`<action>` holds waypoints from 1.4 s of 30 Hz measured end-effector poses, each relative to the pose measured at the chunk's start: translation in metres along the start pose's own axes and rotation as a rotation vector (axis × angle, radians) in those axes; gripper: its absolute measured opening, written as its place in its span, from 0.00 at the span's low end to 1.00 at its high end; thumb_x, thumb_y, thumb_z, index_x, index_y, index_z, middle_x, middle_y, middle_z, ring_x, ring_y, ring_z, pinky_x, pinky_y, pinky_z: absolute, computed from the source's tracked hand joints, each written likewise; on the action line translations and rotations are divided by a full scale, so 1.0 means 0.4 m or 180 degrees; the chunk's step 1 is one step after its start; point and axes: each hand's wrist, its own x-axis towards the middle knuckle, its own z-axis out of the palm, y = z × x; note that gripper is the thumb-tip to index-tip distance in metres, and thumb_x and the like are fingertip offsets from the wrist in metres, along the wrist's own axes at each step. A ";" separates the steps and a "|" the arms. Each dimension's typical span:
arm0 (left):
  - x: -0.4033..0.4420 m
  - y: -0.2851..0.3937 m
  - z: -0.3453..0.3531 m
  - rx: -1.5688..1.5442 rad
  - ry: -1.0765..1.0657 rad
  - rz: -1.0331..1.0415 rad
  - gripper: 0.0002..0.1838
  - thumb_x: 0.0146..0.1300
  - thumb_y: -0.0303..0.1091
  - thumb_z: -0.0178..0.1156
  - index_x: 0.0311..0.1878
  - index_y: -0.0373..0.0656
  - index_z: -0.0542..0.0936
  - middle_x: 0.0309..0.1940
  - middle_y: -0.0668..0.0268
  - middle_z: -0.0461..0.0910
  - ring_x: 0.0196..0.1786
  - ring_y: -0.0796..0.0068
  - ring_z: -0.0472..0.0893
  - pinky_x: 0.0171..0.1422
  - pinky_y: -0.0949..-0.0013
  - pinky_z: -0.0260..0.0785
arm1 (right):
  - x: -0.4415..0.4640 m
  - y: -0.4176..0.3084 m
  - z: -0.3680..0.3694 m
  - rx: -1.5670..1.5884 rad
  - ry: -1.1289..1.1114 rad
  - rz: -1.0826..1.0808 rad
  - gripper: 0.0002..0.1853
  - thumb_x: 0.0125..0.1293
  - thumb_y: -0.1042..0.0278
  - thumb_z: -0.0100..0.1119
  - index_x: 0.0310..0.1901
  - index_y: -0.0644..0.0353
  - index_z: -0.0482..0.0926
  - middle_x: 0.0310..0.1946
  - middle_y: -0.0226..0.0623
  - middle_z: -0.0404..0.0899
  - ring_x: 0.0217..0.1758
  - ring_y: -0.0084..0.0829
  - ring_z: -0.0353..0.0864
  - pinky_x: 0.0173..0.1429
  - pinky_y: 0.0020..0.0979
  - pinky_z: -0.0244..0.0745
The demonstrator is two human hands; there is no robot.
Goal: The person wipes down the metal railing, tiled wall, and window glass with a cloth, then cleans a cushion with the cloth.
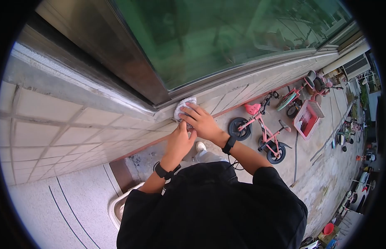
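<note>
A whitish folded cloth (185, 103) lies against the narrow ledge below the corner of the window frame (160, 97). My right hand (202, 124) presses on the cloth from above, its fingers bent over it. Just below, my left hand (180, 143) is closed at the cloth's lower edge, its fingertips close to the right thumb. Part of the cloth is hidden under the fingers. Each wrist wears a black band.
A tiled wall (48, 124) runs below the ledge. To the right stand a pink children's bike (263, 128) and a pink-and-white basket (305, 118) on concrete. A pale basin (114, 209) is at lower left. Green window glass (226, 37) fills the top.
</note>
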 end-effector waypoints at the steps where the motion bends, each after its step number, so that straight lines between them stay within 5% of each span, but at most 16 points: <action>1: 0.014 0.011 0.011 -0.0024 -0.0036 0.0060 0.28 0.64 0.40 0.63 0.61 0.31 0.69 0.42 0.48 0.84 0.43 0.49 0.85 0.47 0.53 0.77 | -0.008 0.015 -0.014 -0.0022 0.0019 0.0046 0.31 0.47 0.65 0.68 0.58 0.55 0.77 0.64 0.37 0.72 0.71 0.45 0.67 0.69 0.47 0.69; 5: 0.087 0.087 0.070 -0.0156 -0.0233 0.0185 0.25 0.65 0.40 0.62 0.57 0.32 0.71 0.42 0.47 0.84 0.44 0.47 0.84 0.47 0.52 0.77 | -0.055 0.068 -0.103 -0.0809 -0.0013 0.0244 0.28 0.49 0.66 0.67 0.57 0.53 0.78 0.63 0.33 0.73 0.71 0.42 0.68 0.72 0.49 0.66; 10: 0.157 0.145 0.155 -0.0284 -0.0488 0.0304 0.20 0.66 0.39 0.59 0.54 0.34 0.72 0.42 0.48 0.84 0.41 0.45 0.84 0.46 0.50 0.77 | -0.103 0.138 -0.153 -0.0567 0.0140 0.0579 0.28 0.47 0.70 0.68 0.55 0.54 0.79 0.61 0.37 0.75 0.71 0.47 0.68 0.70 0.48 0.70; 19: 0.059 0.073 0.045 -0.0762 0.0142 0.0135 0.20 0.63 0.35 0.62 0.56 0.37 0.73 0.45 0.51 0.83 0.44 0.50 0.84 0.48 0.53 0.77 | -0.034 0.057 -0.060 -0.0114 0.0455 0.0242 0.30 0.39 0.69 0.71 0.51 0.51 0.81 0.58 0.33 0.77 0.62 0.46 0.74 0.61 0.43 0.75; 24: -0.041 0.050 -0.075 -0.0788 0.0902 0.0546 0.27 0.60 0.30 0.65 0.62 0.34 0.71 0.57 0.47 0.75 0.57 0.49 0.78 0.59 0.57 0.73 | 0.079 -0.050 -0.031 0.0769 0.0869 -0.0125 0.36 0.34 0.78 0.71 0.55 0.50 0.81 0.59 0.37 0.75 0.60 0.49 0.75 0.60 0.45 0.75; 27: -0.105 0.049 -0.184 -0.0484 0.1555 0.1033 0.30 0.57 0.28 0.66 0.64 0.34 0.71 0.58 0.46 0.73 0.61 0.42 0.75 0.63 0.52 0.70 | 0.188 -0.153 -0.063 0.0755 0.1343 -0.0884 0.35 0.37 0.76 0.70 0.55 0.49 0.81 0.60 0.39 0.75 0.60 0.51 0.76 0.58 0.46 0.77; 29: -0.141 0.067 -0.280 -0.0211 0.2072 0.1550 0.31 0.55 0.27 0.66 0.64 0.34 0.71 0.59 0.45 0.72 0.63 0.41 0.74 0.63 0.51 0.70 | 0.250 -0.219 -0.071 0.0955 0.1640 -0.1352 0.27 0.51 0.68 0.68 0.57 0.50 0.80 0.61 0.42 0.74 0.61 0.51 0.76 0.57 0.45 0.78; 32: -0.188 0.061 -0.360 -0.0364 0.2446 0.1314 0.32 0.55 0.25 0.66 0.65 0.35 0.70 0.59 0.45 0.72 0.60 0.43 0.75 0.62 0.52 0.71 | 0.361 -0.321 -0.034 0.0935 0.1910 -0.1671 0.22 0.67 0.57 0.59 0.61 0.51 0.78 0.63 0.44 0.71 0.63 0.52 0.74 0.58 0.45 0.77; 36: -0.201 -0.023 -0.407 -0.0784 0.2524 0.1076 0.32 0.57 0.26 0.65 0.66 0.35 0.69 0.60 0.46 0.72 0.60 0.48 0.75 0.60 0.56 0.72 | 0.389 -0.371 0.119 -0.0129 0.2133 -0.1262 0.28 0.70 0.46 0.54 0.64 0.55 0.74 0.68 0.48 0.65 0.69 0.55 0.64 0.68 0.53 0.65; 42: -0.269 -0.140 -0.421 -0.1517 0.2154 0.0955 0.29 0.62 0.28 0.64 0.66 0.36 0.69 0.62 0.48 0.71 0.61 0.50 0.75 0.64 0.59 0.70 | 0.377 -0.448 0.207 -0.0475 0.1982 -0.1214 0.30 0.69 0.52 0.57 0.66 0.64 0.69 0.68 0.53 0.62 0.70 0.55 0.62 0.70 0.58 0.61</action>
